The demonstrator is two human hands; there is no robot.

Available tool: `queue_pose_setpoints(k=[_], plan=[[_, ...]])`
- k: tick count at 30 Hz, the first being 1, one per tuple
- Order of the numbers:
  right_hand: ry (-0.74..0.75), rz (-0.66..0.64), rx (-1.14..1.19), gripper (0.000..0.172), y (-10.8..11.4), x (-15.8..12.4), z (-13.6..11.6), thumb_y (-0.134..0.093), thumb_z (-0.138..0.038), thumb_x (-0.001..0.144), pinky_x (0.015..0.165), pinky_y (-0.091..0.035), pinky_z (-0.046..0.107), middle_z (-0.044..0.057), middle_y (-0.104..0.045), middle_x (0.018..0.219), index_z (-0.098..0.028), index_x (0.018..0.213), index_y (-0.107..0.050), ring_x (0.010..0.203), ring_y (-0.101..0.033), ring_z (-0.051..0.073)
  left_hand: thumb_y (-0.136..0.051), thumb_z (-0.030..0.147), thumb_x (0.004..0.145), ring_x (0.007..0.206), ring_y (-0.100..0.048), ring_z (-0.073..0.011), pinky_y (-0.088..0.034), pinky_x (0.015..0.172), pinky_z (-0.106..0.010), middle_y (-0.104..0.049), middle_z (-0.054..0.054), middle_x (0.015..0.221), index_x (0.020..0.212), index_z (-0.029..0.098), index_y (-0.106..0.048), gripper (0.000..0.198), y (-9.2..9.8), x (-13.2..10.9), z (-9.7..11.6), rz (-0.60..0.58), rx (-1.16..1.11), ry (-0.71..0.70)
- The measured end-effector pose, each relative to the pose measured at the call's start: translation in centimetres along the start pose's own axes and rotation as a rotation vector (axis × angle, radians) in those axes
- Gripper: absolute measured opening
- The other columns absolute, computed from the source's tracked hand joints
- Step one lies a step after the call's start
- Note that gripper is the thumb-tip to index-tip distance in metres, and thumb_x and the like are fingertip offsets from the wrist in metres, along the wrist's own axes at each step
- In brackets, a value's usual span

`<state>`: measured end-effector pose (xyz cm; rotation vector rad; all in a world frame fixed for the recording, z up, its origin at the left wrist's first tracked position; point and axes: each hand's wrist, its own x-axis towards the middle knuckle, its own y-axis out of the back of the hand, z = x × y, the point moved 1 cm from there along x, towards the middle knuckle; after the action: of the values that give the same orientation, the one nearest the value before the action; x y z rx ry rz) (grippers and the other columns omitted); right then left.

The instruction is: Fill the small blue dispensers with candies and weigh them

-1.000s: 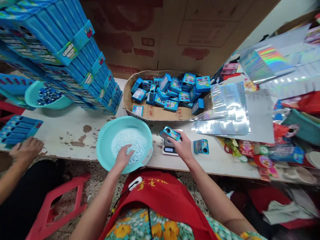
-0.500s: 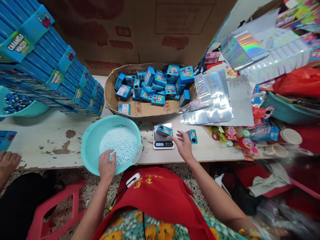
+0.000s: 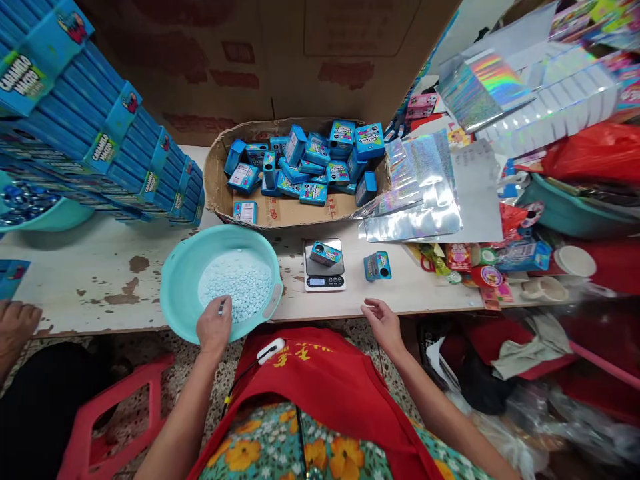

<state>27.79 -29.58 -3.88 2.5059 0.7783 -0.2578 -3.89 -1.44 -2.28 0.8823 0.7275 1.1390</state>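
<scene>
My left hand (image 3: 215,325) is over the near side of a turquoise basin (image 3: 173,287) of small pale candies (image 3: 245,280); its fingers are closed on something I cannot make out. My right hand (image 3: 383,322) is at the table's front edge, fingers apart and holding nothing. A small blue box (image 3: 326,254) lies tilted on the digital scale (image 3: 325,283). To the right of the scale, another blue box (image 3: 377,266) rests on the table, just beyond my right hand and not touched by it.
Behind the basin, a cardboard tray (image 3: 295,216) holds several blue boxes. Stacked blue display boxes (image 3: 105,147) rise at the left. Silver sheets (image 3: 430,193) and mixed packets lie to the right. Another person's hand (image 3: 17,327) rests at the left edge.
My right hand has pulled back from the scale toward the table's front edge. The box on the scale has shifted slightly. My left hand's fingers have drawn together above the candies.
</scene>
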Motion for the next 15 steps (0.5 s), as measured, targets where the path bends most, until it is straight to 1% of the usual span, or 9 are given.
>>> queue_pose_setpoints(k=[3,6,12,15], plan=[[-0.022,0.015,0.004,0.049,0.0,-0.1,0.5,-0.069,-0.06,0.067,0.077,-0.054,0.044,0.012,-0.071,0.094,-0.018,0.094,-0.066,0.08,-0.067,0.026,-0.048,0.037,0.088,0.082,-0.06,-0.0215,-0.04,0.071,-0.028,-0.069,-0.007,0.096,0.095,0.023,-0.067,0.025,0.0,0.0,-0.1,-0.022,0.027,0.025],[-0.038,0.003,-0.008,0.049,0.0,-0.2,1.1,-0.069,-0.059,0.068,0.08,-0.053,0.045,0.013,-0.071,0.096,-0.017,0.094,-0.066,0.081,-0.067,0.027,-0.048,0.037,0.088,0.08,-0.059,-0.0211,-0.038,0.068,-0.027,-0.069,-0.006,0.093,0.095,0.024,-0.067,0.024,0.1,0.0,0.0,-0.05,0.033,0.051],[-0.059,-0.014,-0.017,0.049,0.1,-0.7,2.7,-0.069,-0.057,0.069,0.08,-0.053,0.043,0.013,-0.072,0.096,-0.017,0.096,-0.066,0.082,-0.068,0.026,-0.048,0.039,0.088,0.077,-0.057,-0.0212,-0.036,0.065,-0.027,-0.069,-0.006,0.09,0.093,0.025,-0.068,0.025,0.1,-0.1,0.2,-0.052,0.054,0.048],[-0.061,-0.026,-0.024,0.048,0.0,-0.8,2.9,-0.069,-0.056,0.068,0.078,-0.053,0.043,0.013,-0.072,0.095,-0.016,0.096,-0.067,0.081,-0.068,0.027,-0.047,0.039,0.089,0.076,-0.057,-0.0216,-0.035,0.064,-0.027,-0.069,-0.006,0.09,0.094,0.025,-0.068,0.026,0.1,-0.2,0.3,-0.064,0.069,0.064]])
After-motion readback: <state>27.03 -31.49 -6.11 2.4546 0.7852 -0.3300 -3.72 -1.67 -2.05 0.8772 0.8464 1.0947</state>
